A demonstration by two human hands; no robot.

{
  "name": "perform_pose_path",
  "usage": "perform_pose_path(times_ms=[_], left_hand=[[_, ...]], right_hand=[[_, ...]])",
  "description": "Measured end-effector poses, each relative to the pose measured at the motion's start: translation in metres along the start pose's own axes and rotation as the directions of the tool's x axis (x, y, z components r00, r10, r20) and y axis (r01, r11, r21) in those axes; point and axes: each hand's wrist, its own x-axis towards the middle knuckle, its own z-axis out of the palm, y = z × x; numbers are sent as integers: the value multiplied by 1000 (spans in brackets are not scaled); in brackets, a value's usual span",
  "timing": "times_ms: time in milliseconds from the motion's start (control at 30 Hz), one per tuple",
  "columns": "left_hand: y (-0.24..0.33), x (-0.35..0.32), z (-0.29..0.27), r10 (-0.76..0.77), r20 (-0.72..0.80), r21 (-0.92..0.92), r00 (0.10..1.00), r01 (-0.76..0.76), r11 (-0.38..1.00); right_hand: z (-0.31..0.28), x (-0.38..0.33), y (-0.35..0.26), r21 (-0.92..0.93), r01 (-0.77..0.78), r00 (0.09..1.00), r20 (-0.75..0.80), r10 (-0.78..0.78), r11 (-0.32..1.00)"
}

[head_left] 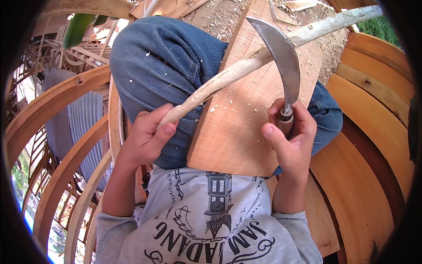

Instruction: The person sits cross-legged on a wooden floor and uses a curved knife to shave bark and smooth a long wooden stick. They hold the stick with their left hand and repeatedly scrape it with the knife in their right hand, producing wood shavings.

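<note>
Left hand: my left hand (147,136) is wrapped around the near end of a long pale stick (246,66), thumb laid along the top and fingers curled underneath, gripping it tight.
Right hand: my right hand (292,136) is clenched around the wooden handle of a curved knife (283,57), thumb sticking out to the left, fist closed fully on the grip.
Stick: it runs from my left hand near me up and away to the far right, lying across the wooden board (246,123); its bark is stripped, leaving bare whitish wood with rough shaved patches.
Knife: the grey, sickle-shaped blade rises from my right fist and arcs to the far left, crossing over the stick about midway along it; whether the edge is biting into the wood or just resting on it I cannot tell.
Board: a flat reddish plank resting on my lap, between my two hands, serving as a worktop; small pale shavings are scattered over it.
Lap: my knees in blue jeans (162,66) carry the board, the left knee raised on the far left with white chips stuck to the cloth.
Surroundings: curved wooden slats (373,88) bend around the right side, more bent wooden ribs (52,114) on the left, and sawdust-strewn ground (220,15) lies beyond my knees.
</note>
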Motion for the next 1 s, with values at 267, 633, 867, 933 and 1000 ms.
perform_pose_path(times_ms=[267,633,867,933,1000], left_hand=[[2,0,1,-12,-20,29,1000,13,1000],[1,-3,-1,-22,-32,43,999,23,999],[0,-3,0,-86,-41,12,995,87,996],[5,0,1,-76,-49,-1,996,76,997],[3,0,0,-70,-28,18,997,70,997]], right_hand=[[-16,-4,7,104,-79,941,336,39,991],[-14,-2,7,111,-15,988,156,-3,994],[-12,1,0,116,-110,993,52,104,987],[-12,0,4,135,-79,997,-10,81,988],[-5,0,17,58,102,991,-95,-97,993]])
